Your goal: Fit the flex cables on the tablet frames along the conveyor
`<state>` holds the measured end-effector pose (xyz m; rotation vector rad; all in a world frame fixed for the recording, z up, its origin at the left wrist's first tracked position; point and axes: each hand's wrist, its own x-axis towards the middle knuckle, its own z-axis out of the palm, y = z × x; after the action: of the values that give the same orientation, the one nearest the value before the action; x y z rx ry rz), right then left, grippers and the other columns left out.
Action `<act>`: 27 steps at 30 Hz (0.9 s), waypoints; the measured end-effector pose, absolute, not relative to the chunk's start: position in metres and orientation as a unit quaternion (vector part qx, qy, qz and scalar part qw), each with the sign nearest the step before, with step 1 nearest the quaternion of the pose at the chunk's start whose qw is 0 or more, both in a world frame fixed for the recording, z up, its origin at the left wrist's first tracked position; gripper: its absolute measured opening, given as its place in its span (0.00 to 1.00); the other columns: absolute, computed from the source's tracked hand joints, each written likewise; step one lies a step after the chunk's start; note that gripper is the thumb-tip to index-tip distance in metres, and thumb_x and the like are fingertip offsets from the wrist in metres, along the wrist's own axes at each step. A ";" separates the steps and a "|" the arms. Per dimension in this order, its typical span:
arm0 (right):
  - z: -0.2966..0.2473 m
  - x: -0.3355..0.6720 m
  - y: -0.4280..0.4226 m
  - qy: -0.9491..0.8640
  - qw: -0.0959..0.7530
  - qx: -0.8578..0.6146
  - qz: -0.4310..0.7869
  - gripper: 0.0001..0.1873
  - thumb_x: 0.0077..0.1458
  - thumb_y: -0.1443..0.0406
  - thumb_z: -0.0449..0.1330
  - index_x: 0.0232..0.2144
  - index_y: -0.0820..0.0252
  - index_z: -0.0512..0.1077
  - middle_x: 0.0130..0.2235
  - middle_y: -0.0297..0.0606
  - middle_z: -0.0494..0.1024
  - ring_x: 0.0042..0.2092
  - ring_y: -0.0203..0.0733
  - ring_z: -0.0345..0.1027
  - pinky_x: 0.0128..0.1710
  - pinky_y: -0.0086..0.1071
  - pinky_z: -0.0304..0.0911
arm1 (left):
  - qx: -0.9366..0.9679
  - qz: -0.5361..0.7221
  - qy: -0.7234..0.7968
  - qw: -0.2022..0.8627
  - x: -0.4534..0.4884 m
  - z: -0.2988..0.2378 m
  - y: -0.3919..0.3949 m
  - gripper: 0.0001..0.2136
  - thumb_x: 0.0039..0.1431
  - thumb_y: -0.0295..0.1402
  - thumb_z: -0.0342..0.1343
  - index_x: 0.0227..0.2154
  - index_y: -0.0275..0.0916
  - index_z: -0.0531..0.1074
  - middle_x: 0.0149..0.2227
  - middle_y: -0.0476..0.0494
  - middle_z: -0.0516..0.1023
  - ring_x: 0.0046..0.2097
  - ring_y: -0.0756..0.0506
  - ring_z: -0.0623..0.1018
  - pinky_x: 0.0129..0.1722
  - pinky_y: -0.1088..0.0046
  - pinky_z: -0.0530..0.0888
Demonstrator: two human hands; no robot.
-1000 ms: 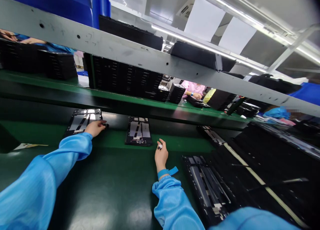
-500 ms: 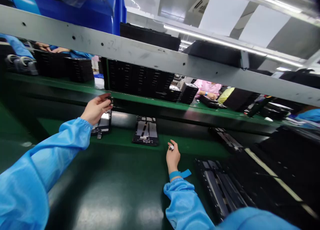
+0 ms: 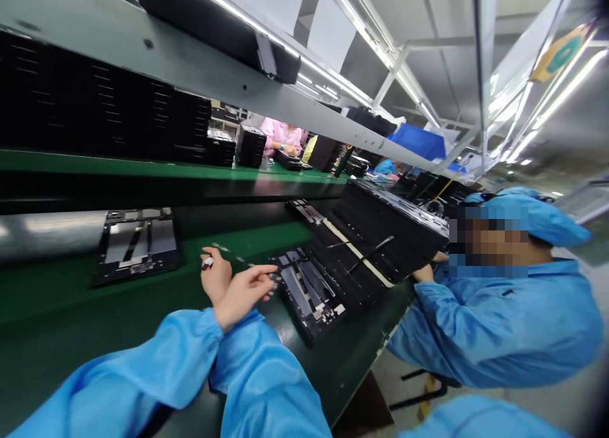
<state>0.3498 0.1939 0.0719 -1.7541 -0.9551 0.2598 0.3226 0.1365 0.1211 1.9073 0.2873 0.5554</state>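
Observation:
My left hand [image 3: 245, 293] reaches across my right wrist, fingers closed on a small dark part [image 3: 273, 278] with shiny spots, whose kind I cannot make out. Its fingertips are beside the near-left edge of an opened tablet [image 3: 309, 292], which has grey battery panels and bare inner parts. My right hand [image 3: 217, 277] is curled beneath and to the left, with a small white-and-black piece [image 3: 208, 261] at its fingers. Another opened tablet [image 3: 137, 244] lies left of both hands on the green bench.
A tall stack of black tablet parts [image 3: 390, 228] leans at the right, with a cream strip [image 3: 356, 251] beside it. A co-worker in blue [image 3: 495, 324] sits at the right. Black stacks [image 3: 109, 108] fill the shelf under a metal rail [image 3: 200, 70].
My view has swung right, bringing the co-worker into sight. My left hand has moved from the shelf edge rightward across my right wrist, to the tablet at the right.

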 end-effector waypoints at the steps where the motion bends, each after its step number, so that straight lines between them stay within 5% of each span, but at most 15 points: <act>1: 0.073 0.350 0.194 -0.402 0.525 -0.742 0.105 0.15 0.62 0.69 0.58 0.48 0.51 0.79 0.37 0.33 0.85 0.41 0.46 0.80 0.45 0.33 0.72 | 0.814 0.221 0.103 0.527 0.345 0.121 0.125 0.19 0.67 0.39 0.51 0.59 0.44 0.71 0.39 0.39 0.82 0.37 0.45 0.84 0.36 0.69 0.81; 7: 0.078 0.351 0.195 -0.413 0.489 -0.765 0.073 0.15 0.61 0.72 0.62 0.48 0.53 0.79 0.36 0.34 0.86 0.41 0.45 0.82 0.43 0.31 0.73 | 0.883 0.220 0.073 0.408 0.391 0.122 0.111 0.25 0.63 0.37 0.60 0.62 0.42 0.67 0.45 0.41 0.83 0.41 0.42 0.84 0.42 0.65 0.81; 11: 0.078 0.352 0.195 -0.433 0.490 -0.754 0.065 0.16 0.67 0.73 0.50 0.41 0.63 0.79 0.27 0.29 0.83 0.32 0.34 0.81 0.29 0.24 0.74 | 0.891 0.308 0.166 0.289 0.312 0.127 0.177 0.22 0.62 0.41 0.54 0.60 0.51 0.70 0.52 0.45 0.81 0.55 0.37 0.78 0.53 0.60 0.76; 12: 0.078 0.352 0.195 -0.438 0.492 -0.749 0.067 0.17 0.67 0.73 0.49 0.36 0.59 0.78 0.27 0.30 0.83 0.32 0.34 0.81 0.28 0.24 0.74 | 0.882 0.335 0.203 0.261 0.284 0.128 0.200 0.22 0.62 0.42 0.51 0.59 0.50 0.70 0.54 0.43 0.79 0.56 0.35 0.77 0.56 0.56 0.75; 13: 0.078 0.351 0.195 -0.443 0.493 -0.746 0.070 0.15 0.67 0.73 0.51 0.41 0.64 0.78 0.29 0.31 0.84 0.34 0.35 0.82 0.31 0.25 0.75 | 0.870 0.361 0.242 0.233 0.254 0.128 0.222 0.22 0.62 0.43 0.48 0.58 0.49 0.70 0.54 0.42 0.78 0.57 0.33 0.76 0.58 0.51 0.73; 16: 0.078 0.344 0.197 -0.458 0.493 -0.734 0.090 0.17 0.60 0.73 0.62 0.50 0.55 0.77 0.41 0.35 0.86 0.45 0.44 0.82 0.46 0.33 0.75 | 0.812 0.420 0.376 0.151 0.167 0.116 0.281 0.29 0.61 0.47 0.45 0.64 0.48 0.62 0.59 0.37 0.72 0.64 0.21 0.65 0.63 0.33 0.59; 18: 0.077 0.335 0.200 -0.469 0.492 -0.725 0.110 0.20 0.60 0.72 0.62 0.54 0.54 0.75 0.46 0.37 0.85 0.48 0.47 0.81 0.50 0.36 0.73 | 0.754 0.389 0.523 0.082 0.124 0.100 0.304 0.34 0.60 0.54 0.43 0.69 0.52 0.52 0.61 0.37 0.70 0.65 0.17 0.62 0.59 0.29 0.62; 22: 0.074 0.312 0.210 -0.494 0.486 -0.706 0.142 0.23 0.59 0.72 0.62 0.55 0.51 0.74 0.48 0.36 0.84 0.49 0.48 0.80 0.51 0.37 0.72 | 0.754 0.252 0.589 0.141 0.092 0.073 0.314 0.44 0.56 0.62 0.38 0.69 0.37 0.52 0.53 0.25 0.75 0.57 0.11 0.70 0.51 0.31 0.68; 27: 0.072 0.293 0.222 -0.474 0.524 -0.693 0.143 0.17 0.58 0.68 0.64 0.50 0.53 0.76 0.44 0.36 0.85 0.45 0.45 0.81 0.47 0.32 0.72 | 0.737 0.287 0.583 0.184 0.101 0.076 0.307 0.38 0.61 0.55 0.37 0.66 0.33 0.57 0.54 0.26 0.76 0.59 0.16 0.71 0.57 0.39 0.67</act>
<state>0.2935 0.2217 0.0723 -1.6593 -1.1350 0.3429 0.1010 0.3067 0.0764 2.0788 1.6433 0.8103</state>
